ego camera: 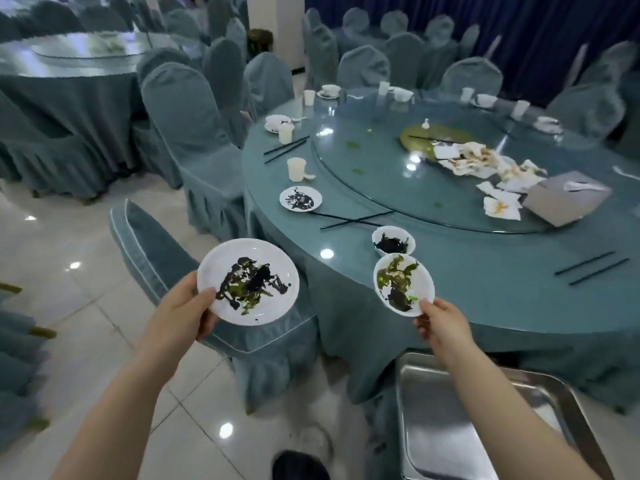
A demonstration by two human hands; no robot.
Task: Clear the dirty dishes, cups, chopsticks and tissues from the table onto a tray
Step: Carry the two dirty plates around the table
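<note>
My left hand [187,308] grips a dirty white plate [248,281] by its near rim, held in the air over a chair. My right hand [441,322] pinches the near edge of a second dirty plate [403,285] at the round table's front edge. Behind that plate sits a dirty bowl [393,240], and further left a small dirty plate [300,198]. Black chopsticks [356,220] lie crossed between them, and another pair [592,267] lies at the right. Stained tissues [485,164] are piled on the glass turntable. A bare metal tray [450,420] stands low at the right, under my right arm.
Cups [296,169] and more dishes ring the table [485,271]. A grey tissue box [564,197] sits on the turntable. Covered chairs [194,133] stand close around, one directly below the left plate. Another round table [69,64] is at the far left. Tiled floor lies below.
</note>
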